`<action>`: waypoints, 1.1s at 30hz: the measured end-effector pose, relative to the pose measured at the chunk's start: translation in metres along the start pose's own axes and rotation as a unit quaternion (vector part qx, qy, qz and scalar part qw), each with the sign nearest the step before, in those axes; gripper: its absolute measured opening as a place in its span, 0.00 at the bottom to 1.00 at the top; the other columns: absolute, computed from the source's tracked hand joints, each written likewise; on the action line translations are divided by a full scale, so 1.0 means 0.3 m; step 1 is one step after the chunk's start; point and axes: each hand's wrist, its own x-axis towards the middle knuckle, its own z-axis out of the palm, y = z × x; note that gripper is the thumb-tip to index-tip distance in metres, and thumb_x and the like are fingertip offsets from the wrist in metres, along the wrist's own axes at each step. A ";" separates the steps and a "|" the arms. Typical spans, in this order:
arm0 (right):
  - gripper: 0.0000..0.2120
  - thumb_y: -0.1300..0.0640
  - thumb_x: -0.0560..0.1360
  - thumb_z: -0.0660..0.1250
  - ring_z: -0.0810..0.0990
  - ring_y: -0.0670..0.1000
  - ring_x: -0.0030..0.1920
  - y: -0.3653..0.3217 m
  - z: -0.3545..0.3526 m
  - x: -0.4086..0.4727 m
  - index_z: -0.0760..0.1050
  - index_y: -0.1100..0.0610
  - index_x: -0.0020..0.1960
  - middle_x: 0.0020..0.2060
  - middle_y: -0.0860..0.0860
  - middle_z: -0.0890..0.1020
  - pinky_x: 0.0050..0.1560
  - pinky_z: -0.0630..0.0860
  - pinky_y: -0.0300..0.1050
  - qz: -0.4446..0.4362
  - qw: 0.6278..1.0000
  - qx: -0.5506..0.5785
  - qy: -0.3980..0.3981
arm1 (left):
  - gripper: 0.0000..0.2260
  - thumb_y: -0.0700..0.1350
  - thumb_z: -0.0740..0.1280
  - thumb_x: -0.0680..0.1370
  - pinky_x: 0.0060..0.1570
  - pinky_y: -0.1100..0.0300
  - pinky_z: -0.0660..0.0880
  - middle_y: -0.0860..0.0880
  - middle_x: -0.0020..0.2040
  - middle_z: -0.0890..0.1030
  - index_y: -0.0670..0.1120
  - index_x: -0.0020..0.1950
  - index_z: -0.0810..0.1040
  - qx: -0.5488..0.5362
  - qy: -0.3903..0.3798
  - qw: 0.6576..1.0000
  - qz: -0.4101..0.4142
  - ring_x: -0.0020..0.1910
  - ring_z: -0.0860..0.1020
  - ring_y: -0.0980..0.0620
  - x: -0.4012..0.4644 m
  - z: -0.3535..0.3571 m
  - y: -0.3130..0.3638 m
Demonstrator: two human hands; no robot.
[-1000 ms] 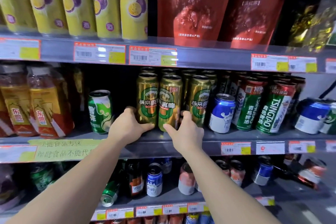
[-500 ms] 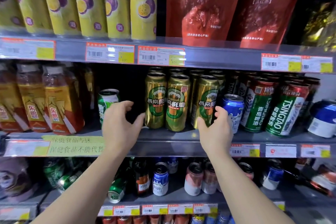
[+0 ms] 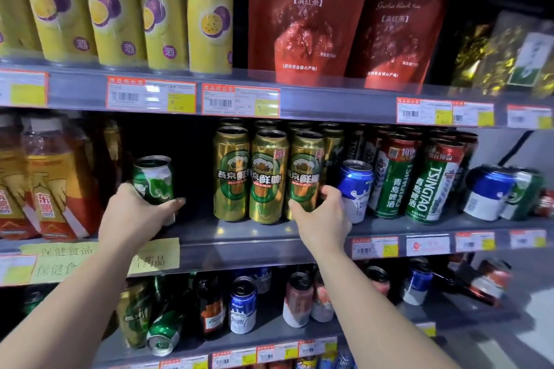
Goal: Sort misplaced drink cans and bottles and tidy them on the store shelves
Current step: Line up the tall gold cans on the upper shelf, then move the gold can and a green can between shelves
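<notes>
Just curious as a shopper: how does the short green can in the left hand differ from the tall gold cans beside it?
The short green can is squat and dented near its top; the tall gold cans are slimmer, taller and smooth. The green can stands alone, gripped by the left hand; the gold cans stand packed in rows, the right hand at the nearest one. Both stand upright on the middle shelf.

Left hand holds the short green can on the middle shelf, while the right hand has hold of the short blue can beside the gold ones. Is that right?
Not quite. The left hand does hold the short green can, but the head view shows the right hand curled round the rightmost gold can; the short blue can stands untouched beside it.
</notes>
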 end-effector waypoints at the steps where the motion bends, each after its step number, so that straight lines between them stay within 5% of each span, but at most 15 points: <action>1: 0.30 0.43 0.69 0.72 0.76 0.53 0.56 0.001 0.001 -0.005 0.67 0.54 0.65 0.55 0.49 0.79 0.61 0.67 0.52 -0.005 1.000 0.000 0.000 | 0.33 0.69 0.72 0.55 0.32 0.55 0.77 0.52 0.31 0.83 0.40 0.42 0.79 0.003 -0.006 1.000 0.007 0.32 0.81 0.51 0.006 0.006 -0.007; 9: 0.33 0.42 0.68 0.73 0.76 0.52 0.59 -0.009 -0.005 -0.013 0.66 0.52 0.67 0.58 0.47 0.77 0.64 0.67 0.53 0.000 1.000 0.005 -0.008 | 0.25 0.60 0.78 0.62 0.47 0.51 0.78 0.54 0.40 0.85 0.46 0.49 0.78 -0.128 -0.017 0.989 0.069 0.45 0.82 0.54 -0.056 -0.022 0.011; 13: 0.18 0.51 0.73 0.72 0.74 0.41 0.50 -0.032 -0.067 -0.180 0.73 0.51 0.60 0.51 0.40 0.76 0.56 0.70 0.38 -0.090 0.985 0.139 0.052 | 0.24 0.52 0.79 0.65 0.49 0.61 0.74 0.57 0.45 0.80 0.49 0.56 0.74 -0.201 0.011 0.970 0.135 0.44 0.78 0.65 -0.188 -0.105 0.071; 16: 0.09 0.56 0.73 0.72 0.77 0.40 0.42 -0.024 -0.078 -0.344 0.75 0.47 0.50 0.43 0.42 0.80 0.46 0.74 0.33 -0.109 0.965 0.228 -0.076 | 0.23 0.57 0.78 0.63 0.46 0.69 0.69 0.63 0.46 0.79 0.56 0.54 0.74 -0.183 -0.073 0.964 0.179 0.46 0.76 0.69 -0.305 -0.154 0.044; 21: 0.33 0.38 0.65 0.74 0.74 0.39 0.58 0.085 0.007 -0.514 0.64 0.34 0.66 0.62 0.37 0.73 0.56 0.74 0.41 -0.038 0.920 0.150 -0.361 | 0.24 0.60 0.77 0.58 0.42 0.73 0.71 0.68 0.45 0.81 0.59 0.51 0.76 -0.151 -0.264 0.942 0.143 0.45 0.78 0.69 -0.470 -0.066 -0.123; 24: 0.41 0.37 0.63 0.74 0.69 0.38 0.65 0.148 0.047 -0.567 0.61 0.40 0.71 0.67 0.36 0.70 0.64 0.68 0.38 -0.035 0.896 0.099 -0.431 | 0.26 0.50 0.81 0.62 0.43 0.67 0.73 0.61 0.47 0.83 0.57 0.56 0.76 -0.145 -0.303 0.934 0.121 0.46 0.79 0.66 -0.546 0.055 -0.238; 27: 0.35 0.46 0.67 0.76 0.73 0.37 0.60 0.211 0.084 -0.592 0.64 0.44 0.69 0.59 0.36 0.74 0.55 0.70 0.32 -0.015 0.882 0.076 -0.465 | 0.24 0.39 0.77 0.64 0.33 0.69 0.72 0.61 0.40 0.82 0.59 0.54 0.75 -0.161 -0.308 0.934 0.082 0.35 0.79 0.64 -0.619 0.181 -0.320; 33: 0.26 0.51 0.70 0.75 0.79 0.43 0.46 0.388 0.059 -0.513 0.68 0.45 0.63 0.50 0.38 0.78 0.43 0.74 0.35 -0.002 0.884 0.047 -0.466 | 0.29 0.41 0.78 0.65 0.43 0.74 0.70 0.60 0.51 0.80 0.54 0.62 0.72 -0.177 -0.247 0.952 0.037 0.46 0.77 0.70 -0.745 0.439 -0.329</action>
